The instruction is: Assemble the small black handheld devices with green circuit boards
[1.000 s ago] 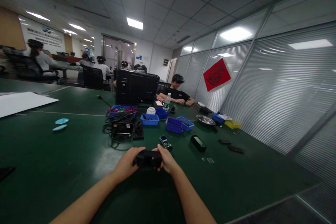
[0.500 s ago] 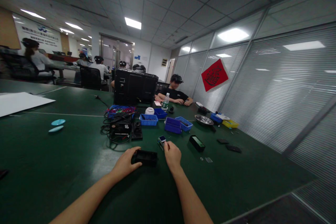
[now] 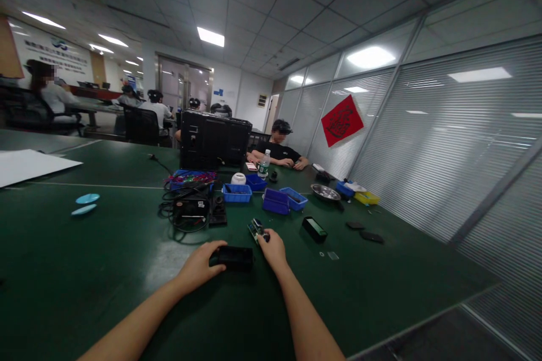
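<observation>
Black box (image 3: 237, 258) in L hand (image 3: 201, 265), circuit board (image 3: 254, 230) in R hand (image 3: 273, 250)

L thumb & fingers hug the box's L end, on the green table (image 3: 114, 254); R fingertips pinch the board, just past the box. Looks like the get-hold step; next move prob. calls for a soft, steady grip. Box looks dark, hollow; board's green w/ a tiny dark screen.
</observation>
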Tool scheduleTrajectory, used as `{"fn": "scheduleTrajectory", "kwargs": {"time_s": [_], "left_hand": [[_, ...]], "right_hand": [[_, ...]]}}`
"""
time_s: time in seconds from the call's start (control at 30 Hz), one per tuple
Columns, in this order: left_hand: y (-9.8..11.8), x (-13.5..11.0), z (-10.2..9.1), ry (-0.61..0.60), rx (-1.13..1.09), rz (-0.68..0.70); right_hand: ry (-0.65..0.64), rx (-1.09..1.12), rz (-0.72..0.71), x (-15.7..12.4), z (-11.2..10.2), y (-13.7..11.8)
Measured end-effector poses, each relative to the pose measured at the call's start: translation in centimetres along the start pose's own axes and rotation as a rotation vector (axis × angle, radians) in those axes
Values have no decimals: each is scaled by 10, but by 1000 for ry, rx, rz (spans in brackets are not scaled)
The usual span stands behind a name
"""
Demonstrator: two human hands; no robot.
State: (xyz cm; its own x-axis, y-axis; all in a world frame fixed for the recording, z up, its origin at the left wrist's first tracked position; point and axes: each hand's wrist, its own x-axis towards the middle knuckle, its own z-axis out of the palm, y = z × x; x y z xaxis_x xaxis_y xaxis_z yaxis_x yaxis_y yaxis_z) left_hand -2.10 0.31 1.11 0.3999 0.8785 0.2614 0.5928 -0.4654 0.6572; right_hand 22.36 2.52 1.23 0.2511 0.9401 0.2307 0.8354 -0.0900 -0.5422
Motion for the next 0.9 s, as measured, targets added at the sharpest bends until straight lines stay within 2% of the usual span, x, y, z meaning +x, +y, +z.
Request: {"fn": "scheduleTrajectory", "kwargs": {"time_s": [0.07, 0.23, 0.43, 0.53, 0.63, 0.7, 0.9], "left_hand": [[0, 0, 0, 2, 1, 8], [3, -1, -1, -12, 11, -23], [7, 0, -3, -17, 27, -25], [8, -1, -4, -23, 29, -31], [8, -1, -4, -25, 28, -33], [7, -2, -4, -21, 29, -28], [2, -1, -1, -15, 37, -12]], "right_hand": [[-3, -12, 27, 1, -3, 0], [95, -74, 17, 0, -11, -2], [106, -115, -23, -4, -4, -2], [102, -2, -10, -1, -1, 0], [51, 194, 27, 4, 0, 2], [24, 242, 38, 6, 0, 4], [134, -24, -17, 3, -2, 4]]}}
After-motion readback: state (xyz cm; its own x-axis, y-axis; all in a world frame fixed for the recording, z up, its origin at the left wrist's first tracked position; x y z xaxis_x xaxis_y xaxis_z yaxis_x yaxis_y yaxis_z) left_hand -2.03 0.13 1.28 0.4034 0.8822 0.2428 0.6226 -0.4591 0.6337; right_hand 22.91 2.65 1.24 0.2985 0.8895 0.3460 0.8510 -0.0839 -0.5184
